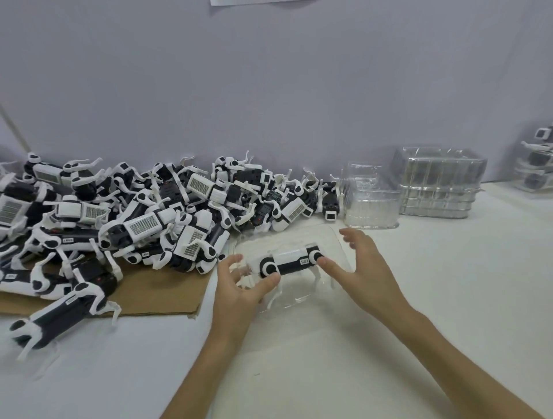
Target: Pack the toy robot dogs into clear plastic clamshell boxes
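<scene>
A pale grey-lavender wall [269, 74] fills the upper half of the view, with the lower edge of a white sheet of paper [254, 2] showing at the very top. Below it a white table [419, 314] runs right up to the wall. On the left part of the table lies a brown cardboard sheet [167, 293], and a big jumbled pile of toy robot dogs [143, 221], black and white, is heaped on it and against the wall; one stray dog [59, 317] lies on its side at the near left, half off the cardboard. To the right of the pile, by the wall, stand two stacks of empty clear boxes: a taller stack [440, 182] and, just beside it, a smaller stack [371, 203]. At the far right edge are packed boxes [538, 164] with dogs inside, blurred. In the middle of the table an open clamshell box [287, 240] lies flat, and a single toy dog [288, 261] lies on its side in it. The left hand [239, 287] grips the dog's left end, thumb below and fingers curled over it. The right hand [365, 269] is spread, fingers apart, with its thumb tip touching the round joint at the dog's right end.
</scene>
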A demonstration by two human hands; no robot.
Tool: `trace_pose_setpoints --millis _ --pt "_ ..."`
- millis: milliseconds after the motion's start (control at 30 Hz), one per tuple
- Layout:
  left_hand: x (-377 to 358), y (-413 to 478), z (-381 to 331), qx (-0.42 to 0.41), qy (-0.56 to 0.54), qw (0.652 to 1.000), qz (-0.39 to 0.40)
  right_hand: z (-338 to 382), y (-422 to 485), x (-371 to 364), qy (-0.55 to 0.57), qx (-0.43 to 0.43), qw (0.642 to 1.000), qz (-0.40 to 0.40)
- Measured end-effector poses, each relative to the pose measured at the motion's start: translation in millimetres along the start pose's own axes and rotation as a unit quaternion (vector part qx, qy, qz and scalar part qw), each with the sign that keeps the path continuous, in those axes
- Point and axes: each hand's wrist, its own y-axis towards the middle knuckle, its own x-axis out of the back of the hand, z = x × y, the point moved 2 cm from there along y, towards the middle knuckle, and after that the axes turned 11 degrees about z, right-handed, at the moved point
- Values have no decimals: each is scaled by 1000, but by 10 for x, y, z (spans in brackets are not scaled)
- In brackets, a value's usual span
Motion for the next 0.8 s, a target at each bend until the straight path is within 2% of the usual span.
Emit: trace_pose_setpoints --millis 100,133,200,300,400,533,800 --pt "-71 -50 1 -2 17 998 -54 156 -81 -6 -118 113 978 -128" --pt "-81 -67 -5 -6 28 997 -71 206 -111 -14 -139 152 968 -146" --pt "-97 -94 -12 -8 50 995 -91 263 -152 -75 -151 178 965 -120" --pt "-154 -149 -4 -17 85 991 -100 245 -180 -218 -190 137 971 -48" --pt "-255 -245 -36 -55 147 984 -87 197 -181 -286 -229 98 968 -18" --pt "-370 -325 -55 -80 182 978 -62 162 -170 -296 -206 72 975 -35" --pt "-381 -325 -58 -81 190 977 -52 159 -189 -344 -174 87 977 -85"
